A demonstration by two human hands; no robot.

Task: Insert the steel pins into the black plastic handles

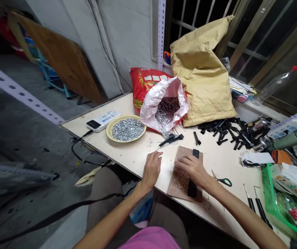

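My left hand lies on the pale table, fingers curled lightly, pointing toward loose thin metal pins and small nuts. My right hand rests palm down on a brown wooden board at the table's near edge, beside a long black strip lying on the board. Whether either hand pinches anything is hidden. A white plastic bag full of metal pins lies open just beyond, and a yellow plate of small silver nuts stands to its left.
A tan paper sack and a red bag stand at the back. Several black plastic parts lie scattered at right. Green-handled scissors, a green basket, a white scale and a drill are also on the table.
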